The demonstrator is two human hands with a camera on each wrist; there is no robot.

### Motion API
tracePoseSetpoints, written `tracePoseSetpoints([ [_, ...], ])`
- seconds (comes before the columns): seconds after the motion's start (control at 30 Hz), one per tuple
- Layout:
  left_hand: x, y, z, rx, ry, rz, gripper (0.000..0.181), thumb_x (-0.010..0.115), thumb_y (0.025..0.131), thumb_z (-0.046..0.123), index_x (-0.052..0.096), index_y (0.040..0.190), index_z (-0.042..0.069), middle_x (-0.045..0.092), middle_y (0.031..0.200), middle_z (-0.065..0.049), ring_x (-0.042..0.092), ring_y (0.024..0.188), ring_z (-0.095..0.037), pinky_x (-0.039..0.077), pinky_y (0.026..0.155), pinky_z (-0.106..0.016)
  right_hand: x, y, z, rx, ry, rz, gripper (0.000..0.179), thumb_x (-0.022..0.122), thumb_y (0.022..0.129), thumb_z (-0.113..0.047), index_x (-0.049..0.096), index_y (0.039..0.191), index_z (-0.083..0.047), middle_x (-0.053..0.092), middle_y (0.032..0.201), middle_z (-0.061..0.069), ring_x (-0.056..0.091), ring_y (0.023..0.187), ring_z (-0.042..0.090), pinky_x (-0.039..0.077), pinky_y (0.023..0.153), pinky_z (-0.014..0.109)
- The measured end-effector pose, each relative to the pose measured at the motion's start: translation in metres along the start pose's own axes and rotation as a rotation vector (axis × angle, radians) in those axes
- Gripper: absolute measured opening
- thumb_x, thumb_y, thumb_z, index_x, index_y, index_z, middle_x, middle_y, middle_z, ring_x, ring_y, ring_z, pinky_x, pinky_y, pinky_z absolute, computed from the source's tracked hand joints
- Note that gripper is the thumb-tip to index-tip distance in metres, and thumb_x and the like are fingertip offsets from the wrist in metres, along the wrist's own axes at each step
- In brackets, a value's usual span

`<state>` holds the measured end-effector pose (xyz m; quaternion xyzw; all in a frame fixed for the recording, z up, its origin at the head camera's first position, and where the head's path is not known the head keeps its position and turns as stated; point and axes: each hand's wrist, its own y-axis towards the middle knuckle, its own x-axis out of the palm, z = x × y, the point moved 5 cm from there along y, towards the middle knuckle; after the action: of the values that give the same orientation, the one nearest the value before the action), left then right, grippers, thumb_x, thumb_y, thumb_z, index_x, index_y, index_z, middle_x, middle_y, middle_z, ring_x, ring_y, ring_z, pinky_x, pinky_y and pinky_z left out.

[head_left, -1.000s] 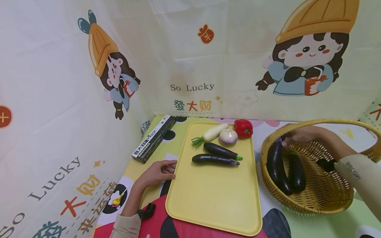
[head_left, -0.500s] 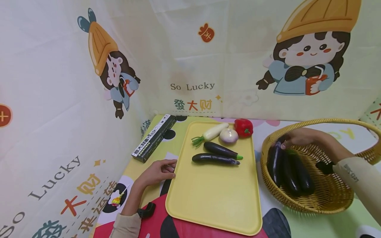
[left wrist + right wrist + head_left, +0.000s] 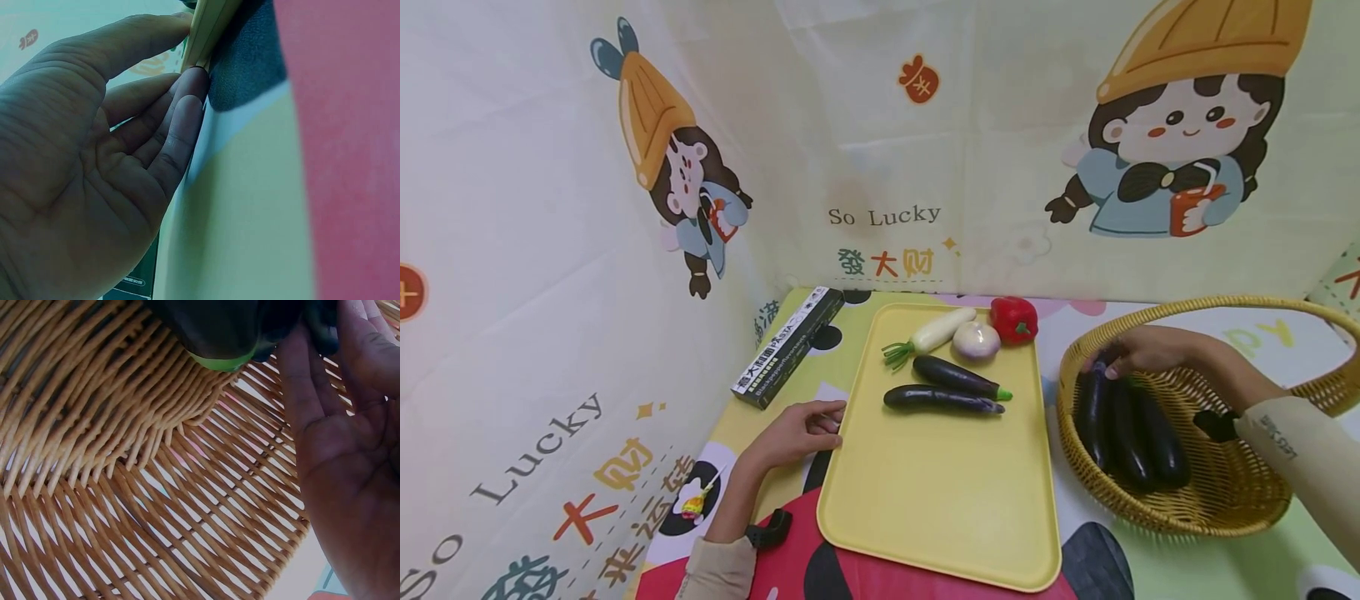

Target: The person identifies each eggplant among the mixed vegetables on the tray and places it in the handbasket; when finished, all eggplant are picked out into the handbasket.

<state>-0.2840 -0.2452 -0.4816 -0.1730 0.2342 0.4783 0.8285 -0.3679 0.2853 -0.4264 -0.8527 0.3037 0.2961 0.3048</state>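
In the head view my right hand (image 3: pixel 1150 350) reaches into the wicker basket (image 3: pixel 1232 521). Its thumb and fingers pinch the upper end of the leftmost eggplant (image 3: pixel 1093 421). Two more eggplants lie alongside, a middle eggplant (image 3: pixel 1129 437) and a right one (image 3: pixel 1162 442). The right wrist view shows an eggplant (image 3: pixel 215 328) with a green-edged end near the fingers. My left hand (image 3: pixel 793 437) rests by the yellow tray (image 3: pixel 940 500), its relaxed fingertips at the left rim. On the tray are two eggplants (image 3: pixel 943 400), a white radish (image 3: pixel 942 332), a white-purple turnip (image 3: pixel 976 342) and a red bell pepper (image 3: pixel 1014 321).
A black and white pasta box (image 3: pixel 788 346) lies left of the tray, near the backdrop. A wrapped lollipop (image 3: pixel 694 502) is at the lower left. The basket's arched handle (image 3: pixel 1217 304) passes over the right forearm. A printed backdrop (image 3: pixel 880 150) stands behind and to the left.
My right hand has kept to the basket's left side, while the eggplants there shifted and a third has come into view beside the first two. My left hand has stayed at the tray's rim.
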Motion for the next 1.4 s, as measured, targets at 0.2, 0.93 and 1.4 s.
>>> tracePoseSetpoints([
  [0.2, 0.0, 0.0, 0.0, 0.008, -0.003, -0.003, 0.059, 0.077, 0.087, 0.019, 0.056, 0.139, 0.0, 0.066, 0.114, -0.008, 0.065, 0.097, -0.02, 0.053, 0.082, -0.028, 0.002, 0.002, 0.001, -0.031, 0.017, -0.008, 0.028, 0.067, 0.091, -0.003, 0.073, 0.114, -0.019, 0.064, 0.12, 0.003, 0.058, 0.106, 0.024, 0.049, 0.087, 0.026],
  [0.93, 0.0, 0.0, -0.001, 0.002, -0.001, -0.007, 0.061, 0.078, 0.087, 0.021, 0.055, 0.14, 0.002, 0.066, 0.113, -0.004, 0.065, 0.095, -0.018, 0.053, 0.082, -0.029, 0.002, -0.007, -0.013, 0.018, -0.053, -0.028, 0.028, 0.065, 0.095, -0.011, 0.07, 0.123, -0.012, 0.066, 0.118, 0.005, 0.061, 0.102, 0.02, 0.053, 0.087, 0.039],
  [1.4, 0.0, 0.001, -0.001, 0.021, -0.01, -0.006, 0.06, 0.077, 0.087, 0.021, 0.055, 0.14, 0.003, 0.065, 0.114, -0.003, 0.065, 0.096, -0.019, 0.053, 0.082, -0.029, 0.006, -0.074, -0.101, 0.042, -0.295, 0.303, 0.042, 0.069, 0.093, -0.037, 0.069, 0.124, -0.009, 0.069, 0.113, 0.001, 0.065, 0.096, 0.016, 0.055, 0.08, 0.043],
])
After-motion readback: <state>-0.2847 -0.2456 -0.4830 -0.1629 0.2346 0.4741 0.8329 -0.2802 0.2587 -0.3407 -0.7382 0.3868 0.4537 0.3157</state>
